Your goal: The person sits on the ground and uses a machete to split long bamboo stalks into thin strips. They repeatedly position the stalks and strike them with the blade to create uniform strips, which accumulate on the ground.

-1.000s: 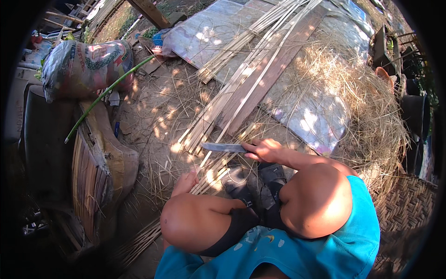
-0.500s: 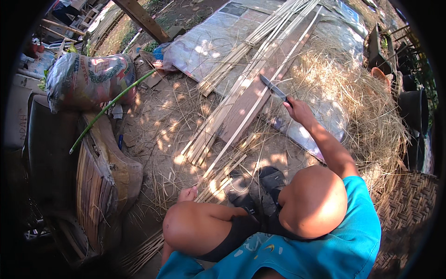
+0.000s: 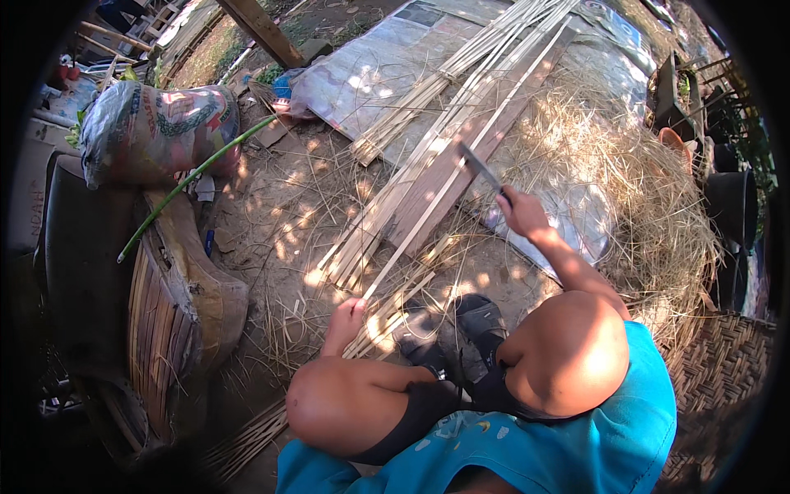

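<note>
My left hand [image 3: 344, 323], beside my left knee, is closed on the near end of a long pale bamboo strip [image 3: 431, 209]. The strip runs away from me along a brown wooden plank [image 3: 424, 183]. In my right hand [image 3: 524, 214] is a knife [image 3: 481, 168], its blade pointing up and left. The blade's tip lies over the plank, at or just above the strip; whether it touches cannot be told. More pale strips [image 3: 370, 233] lie along the plank's left side, and a bundle of strips [image 3: 380, 140] rests further left on the sheet.
A pale plastic sheet [image 3: 354, 90] spreads under the plank. Thin shavings [image 3: 634, 181] are heaped at the right. To the left are a stuffed sack [image 3: 164, 136], a green stalk [image 3: 197, 171] and a wooden block [image 3: 202, 288]. A woven mat [image 3: 724, 387] lies at lower right.
My left hand has moved forward, up from beside the knee, still gripping the strip. My right hand and the knife have come slightly nearer to me.
</note>
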`<state>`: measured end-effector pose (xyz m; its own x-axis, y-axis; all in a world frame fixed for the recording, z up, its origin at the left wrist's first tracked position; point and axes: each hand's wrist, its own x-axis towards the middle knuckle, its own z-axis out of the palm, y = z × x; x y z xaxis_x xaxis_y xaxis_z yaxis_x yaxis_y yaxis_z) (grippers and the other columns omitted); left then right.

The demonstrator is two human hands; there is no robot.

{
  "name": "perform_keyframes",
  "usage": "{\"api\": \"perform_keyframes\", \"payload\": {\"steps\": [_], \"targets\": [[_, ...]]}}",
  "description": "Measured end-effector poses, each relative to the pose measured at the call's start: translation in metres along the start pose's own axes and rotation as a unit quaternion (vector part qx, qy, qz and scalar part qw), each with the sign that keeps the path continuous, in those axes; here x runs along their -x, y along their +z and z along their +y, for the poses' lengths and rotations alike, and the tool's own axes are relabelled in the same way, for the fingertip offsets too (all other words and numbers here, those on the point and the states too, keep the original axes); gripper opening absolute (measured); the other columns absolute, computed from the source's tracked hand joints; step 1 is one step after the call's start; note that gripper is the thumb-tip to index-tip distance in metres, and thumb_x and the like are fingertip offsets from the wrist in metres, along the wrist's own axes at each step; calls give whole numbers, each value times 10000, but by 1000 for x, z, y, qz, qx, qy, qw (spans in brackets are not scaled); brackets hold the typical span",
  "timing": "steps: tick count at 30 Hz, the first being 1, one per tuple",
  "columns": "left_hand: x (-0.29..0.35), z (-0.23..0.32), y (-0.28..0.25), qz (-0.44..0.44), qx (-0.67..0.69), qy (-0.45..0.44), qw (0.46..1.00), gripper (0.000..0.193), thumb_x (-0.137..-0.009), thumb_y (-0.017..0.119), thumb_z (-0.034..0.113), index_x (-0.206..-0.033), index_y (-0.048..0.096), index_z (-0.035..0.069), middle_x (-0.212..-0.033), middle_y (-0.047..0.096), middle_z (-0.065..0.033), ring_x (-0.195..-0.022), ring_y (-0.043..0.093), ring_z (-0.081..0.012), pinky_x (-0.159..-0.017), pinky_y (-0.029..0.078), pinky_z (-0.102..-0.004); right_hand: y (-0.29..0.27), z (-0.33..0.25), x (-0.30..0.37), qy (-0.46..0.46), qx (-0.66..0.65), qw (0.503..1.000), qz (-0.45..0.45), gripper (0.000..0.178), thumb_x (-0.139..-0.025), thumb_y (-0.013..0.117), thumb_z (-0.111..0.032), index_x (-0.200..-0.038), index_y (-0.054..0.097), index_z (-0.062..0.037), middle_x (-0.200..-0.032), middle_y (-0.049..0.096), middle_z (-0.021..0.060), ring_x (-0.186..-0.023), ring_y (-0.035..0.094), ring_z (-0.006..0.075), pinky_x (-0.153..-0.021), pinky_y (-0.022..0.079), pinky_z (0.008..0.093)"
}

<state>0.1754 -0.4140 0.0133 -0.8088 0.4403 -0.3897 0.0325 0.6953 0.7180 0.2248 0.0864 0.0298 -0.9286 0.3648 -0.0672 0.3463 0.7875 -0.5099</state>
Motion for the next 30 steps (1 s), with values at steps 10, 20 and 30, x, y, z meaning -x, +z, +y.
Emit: {"api": "perform_keyframes", "payload": {"steps": [10, 20, 30], "targets": [[14, -13, 8, 69, -155, 58, 984, 199, -1009, 556, 206, -940, 648, 43, -885, 661, -244, -818, 635, -454, -717, 497, -519, -41, 79, -88, 120, 86, 979, 142, 371, -1030, 519, -397, -998, 647, -50, -801, 704, 237, -759, 692, 442, -680, 538, 557], [-3, -29, 14, -27, -99, -2, 995, 421, -1066, 436, 357, -966, 650, 8, -868, 660, -279, -852, 631, -487, -730, 479, -529, 53, -65, 45, -105, -22, 986, -130, 446, -1051, 477, -469, -1353, 562, -153, -945, 675, 245, -839, 690, 449, -747, 562, 543], [99, -110, -27, 0, -132, -114, 985, 415, -1056, 476, 351, -879, 611, 0, -725, 617, -212, -694, 626, -373, -661, 471, -457, 23, 10, -40, -65, 7, 998, -1, 357, -1030, 526, -398, -1152, 614, -75, -826, 693, 241, -801, 675, 459, -713, 530, 546]]}}
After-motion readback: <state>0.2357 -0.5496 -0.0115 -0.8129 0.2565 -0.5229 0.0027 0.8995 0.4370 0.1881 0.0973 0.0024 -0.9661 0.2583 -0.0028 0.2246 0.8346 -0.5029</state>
